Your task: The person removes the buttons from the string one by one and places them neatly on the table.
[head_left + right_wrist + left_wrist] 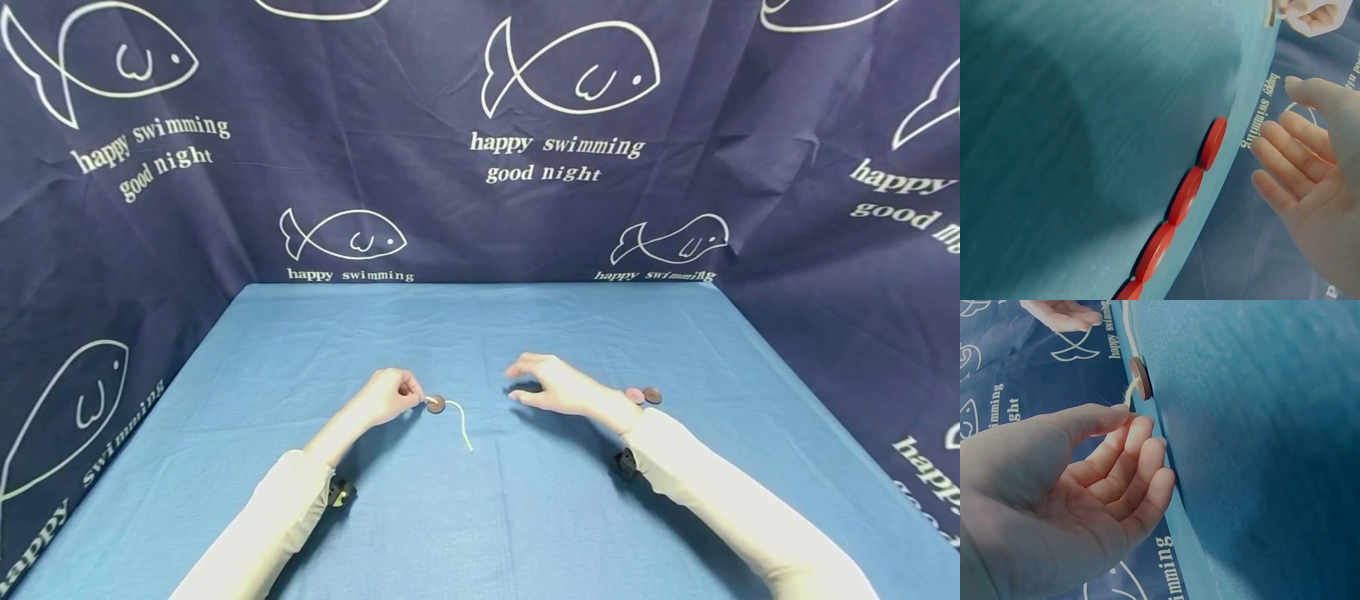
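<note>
My left hand (384,397) pinches a short end of cream string between thumb and fingertips. A brown button (436,404) is threaded on this string (462,421), right beside the fingertips; the longer tail curves over the cloth to the right. In the left wrist view the button (1140,378) stands edge-on, with the string (1128,394) passing through it to the thumb. My right hand (551,385) is held apart from the string, fingers spread and holding nothing. Near it, the right wrist view has a row of several red round pieces, probably buttons (1185,196).
A pink button (634,396) and another brown button (652,395) lie beside my right forearm, which hides part of the cloth there. Blue cloth (480,325) covers the table. Dark fish-print curtains (442,200) stand at the back and both sides.
</note>
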`<state>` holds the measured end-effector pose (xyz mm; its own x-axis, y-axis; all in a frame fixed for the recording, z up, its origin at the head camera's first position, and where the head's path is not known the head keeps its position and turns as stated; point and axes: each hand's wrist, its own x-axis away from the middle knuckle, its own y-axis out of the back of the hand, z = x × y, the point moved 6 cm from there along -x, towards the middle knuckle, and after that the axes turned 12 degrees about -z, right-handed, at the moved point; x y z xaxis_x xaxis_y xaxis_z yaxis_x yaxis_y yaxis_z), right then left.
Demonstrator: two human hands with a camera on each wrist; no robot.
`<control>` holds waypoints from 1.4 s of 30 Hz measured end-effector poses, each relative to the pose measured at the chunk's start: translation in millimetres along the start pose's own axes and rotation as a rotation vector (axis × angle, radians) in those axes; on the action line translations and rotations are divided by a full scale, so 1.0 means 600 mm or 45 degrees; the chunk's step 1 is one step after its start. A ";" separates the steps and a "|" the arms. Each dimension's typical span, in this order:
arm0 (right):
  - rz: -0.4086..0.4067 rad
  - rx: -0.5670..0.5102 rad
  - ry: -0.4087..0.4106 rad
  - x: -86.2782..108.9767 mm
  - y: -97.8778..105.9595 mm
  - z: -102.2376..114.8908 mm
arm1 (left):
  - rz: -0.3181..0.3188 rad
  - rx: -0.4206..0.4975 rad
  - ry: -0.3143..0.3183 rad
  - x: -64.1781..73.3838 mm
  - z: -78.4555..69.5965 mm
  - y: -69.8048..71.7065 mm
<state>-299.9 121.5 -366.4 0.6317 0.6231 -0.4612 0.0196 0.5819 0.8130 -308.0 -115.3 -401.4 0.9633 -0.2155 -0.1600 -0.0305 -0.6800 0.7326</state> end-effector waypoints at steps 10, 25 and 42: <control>-0.022 0.003 0.071 -0.015 -0.012 0.013 | -0.001 -0.007 0.010 -0.002 0.000 -0.001; 0.023 0.023 0.085 -0.036 -0.029 0.032 | -0.008 -0.007 -0.022 -0.001 -0.001 -0.001; 0.078 0.030 0.066 -0.056 -0.051 0.045 | 0.009 -0.008 -0.026 0.001 0.000 -0.002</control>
<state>-300.6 68.5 -366.4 0.5912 0.6838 -0.4277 0.0010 0.5296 0.8482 -307.2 -114.8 -402.5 0.9574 -0.2346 -0.1684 -0.0353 -0.6738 0.7381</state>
